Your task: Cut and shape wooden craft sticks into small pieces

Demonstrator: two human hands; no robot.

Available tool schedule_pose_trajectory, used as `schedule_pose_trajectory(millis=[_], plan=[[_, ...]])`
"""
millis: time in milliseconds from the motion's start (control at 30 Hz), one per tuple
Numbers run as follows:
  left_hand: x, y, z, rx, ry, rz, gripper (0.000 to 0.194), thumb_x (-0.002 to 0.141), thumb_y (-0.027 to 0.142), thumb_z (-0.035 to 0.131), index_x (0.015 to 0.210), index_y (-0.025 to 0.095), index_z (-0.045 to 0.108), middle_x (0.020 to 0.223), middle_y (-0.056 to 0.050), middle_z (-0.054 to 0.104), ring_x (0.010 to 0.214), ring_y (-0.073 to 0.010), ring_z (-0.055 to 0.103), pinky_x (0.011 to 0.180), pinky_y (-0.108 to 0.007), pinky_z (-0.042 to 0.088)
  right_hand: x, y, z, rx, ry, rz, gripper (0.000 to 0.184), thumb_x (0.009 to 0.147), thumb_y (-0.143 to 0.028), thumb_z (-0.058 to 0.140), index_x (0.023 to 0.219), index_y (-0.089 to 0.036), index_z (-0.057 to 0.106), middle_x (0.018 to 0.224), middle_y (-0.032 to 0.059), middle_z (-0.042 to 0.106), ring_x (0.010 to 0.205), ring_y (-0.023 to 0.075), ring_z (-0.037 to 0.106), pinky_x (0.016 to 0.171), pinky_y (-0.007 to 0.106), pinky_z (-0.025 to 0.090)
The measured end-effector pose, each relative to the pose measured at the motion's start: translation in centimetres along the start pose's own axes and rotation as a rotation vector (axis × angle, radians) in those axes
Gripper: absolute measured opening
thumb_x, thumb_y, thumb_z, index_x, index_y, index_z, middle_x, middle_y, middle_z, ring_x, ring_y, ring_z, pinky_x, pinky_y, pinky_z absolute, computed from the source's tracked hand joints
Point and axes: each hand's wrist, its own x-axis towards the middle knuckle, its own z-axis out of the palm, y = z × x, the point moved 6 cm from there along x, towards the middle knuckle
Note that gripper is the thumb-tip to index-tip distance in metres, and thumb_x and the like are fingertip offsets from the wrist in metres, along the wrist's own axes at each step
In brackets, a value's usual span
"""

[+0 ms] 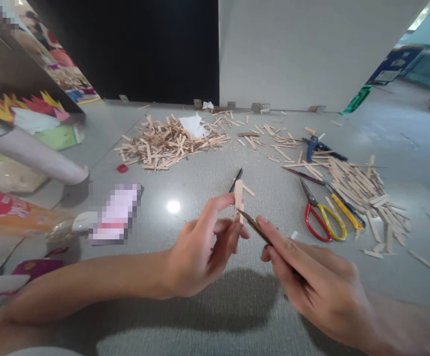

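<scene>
My left hand (200,242) pinches a wooden popsicle stick (239,190) upright between thumb and fingers, its rounded end pointing away. In my right hand (311,282) is a slim, dark, pointed tool (258,229), gripped like a pen. Its tip meets the stick's face near a small dark mark. Whether the tool is a knife or tweezers cannot be made out. Just behind the stick lies a black pen-like object (237,179), partly covered, with a small wood strip (249,190) beside it.
Red-and-yellow-handled scissors (318,215), a yellow cutter (346,210) and dark blue pliers (313,147) lie right, near cut sticks (356,183). A heap of wood pieces (166,146) sits behind. Left are a blurred phone-like object (116,212), bottle (25,212) and cardboard tube (40,153). An upright panel (292,54) closes the back.
</scene>
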Motion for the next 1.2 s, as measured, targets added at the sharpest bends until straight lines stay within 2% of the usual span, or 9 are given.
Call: schedule_pose_trajectory(millis=[133,267,400,533,667,767,900,1033,1200], plan=[[0.0,-0.3,0.1,0.0,0.0,-0.038,0.027,0.111,0.016,0.051,0.136,0.022,0.044,0.072,0.007,0.076,0.05,-0.0078,0.068,0.053,-0.014,0.053,-0.2,0.3,0.4,0.057,0.006,0.027,0.069,0.108,-0.007,0.046,0.174,-0.024,0.035,0.078,-0.0012,0.077,0.056,0.0117,0.07,0.057,0.019,0.059],[0.2,-0.5,0.2,-0.036,-0.015,-0.093,0.025,0.112,0.017,0.05,0.136,0.021,0.044,0.077,0.004,0.077,0.052,-0.0078,0.068,0.046,-0.014,0.046,0.0,0.7,1.2,0.201,0.041,0.093,0.064,0.106,-0.004,0.05,0.167,-0.022,0.049,0.075,-0.0023,0.075,0.051,0.0086,0.065,0.055,0.016,0.057],[0.4,-0.5,0.3,-0.121,-0.056,-0.128,0.023,0.113,0.018,0.048,0.134,0.02,0.042,0.08,0.003,0.078,0.054,-0.009,0.07,0.052,-0.017,0.051,0.0,1.3,1.8,0.395,0.062,0.219,0.054,0.105,-0.004,0.052,0.156,-0.016,0.062,0.068,-0.005,0.071,0.047,0.0074,0.061,0.05,0.014,0.054],[0.3,-0.9,0.6,-0.126,-0.075,-0.129,0.024,0.113,0.019,0.046,0.136,0.019,0.041,0.081,0.002,0.077,0.055,-0.009,0.069,0.055,-0.018,0.053,-0.1,1.1,1.8,0.289,0.085,0.161,0.051,0.105,-0.004,0.053,0.154,-0.013,0.063,0.071,-0.0032,0.072,0.047,0.007,0.058,0.053,0.015,0.055],[0.2,-1.6,0.8,-0.031,-0.048,-0.093,0.023,0.113,0.019,0.046,0.136,0.02,0.042,0.081,0.002,0.076,0.054,-0.0091,0.066,0.051,-0.017,0.049,-0.6,1.3,2.4,0.155,0.105,0.118,0.053,0.106,-0.006,0.052,0.157,-0.013,0.06,0.071,-0.0009,0.073,0.052,0.0105,0.063,0.055,0.019,0.057],[0.4,-1.9,1.0,-0.067,-0.09,-0.126,0.022,0.113,0.022,0.044,0.135,0.021,0.042,0.081,0.002,0.075,0.055,-0.01,0.067,0.054,-0.02,0.051,-0.7,1.7,3.1,0.179,0.135,0.125,0.053,0.105,-0.007,0.052,0.157,-0.014,0.062,0.069,-0.0014,0.071,0.049,0.0105,0.061,0.052,0.019,0.056],[0.8,-2.1,1.0,-0.301,-0.165,-0.284,0.019,0.116,0.033,0.044,0.131,0.022,0.044,0.079,0.001,0.073,0.055,-0.0119,0.069,0.049,-0.02,0.048,-0.6,2.8,4.4,0.562,0.072,0.352,0.047,0.108,-0.015,0.051,0.153,-0.015,0.066,0.066,-0.0034,0.067,0.037,0.0055,0.045,0.037,0.014,0.042],[1.2,-2.3,1.0,-0.498,-0.185,-0.397,0.025,0.114,0.043,0.051,0.127,0.023,0.046,0.08,0.0,0.074,0.054,-0.0128,0.071,0.043,-0.018,0.045,-0.8,3.5,5.3,0.945,-0.035,0.624,0.05,0.11,-0.033,0.055,0.155,-0.014,0.064,0.067,-0.0015,0.067,0.034,0.0042,0.042,0.031,0.014,0.03],[1.3,-2.5,0.9,-0.543,-0.177,-0.418,0.028,0.112,0.045,0.056,0.127,0.022,0.048,0.079,0.0,0.076,0.053,-0.0127,0.072,0.042,-0.018,0.045,-0.5,4.0,5.2,1.114,-0.119,0.719,0.056,0.109,-0.046,0.061,0.157,-0.018,0.064,0.063,-0.0017,0.066,0.032,0.003,0.038,0.029,0.013,0.02]])
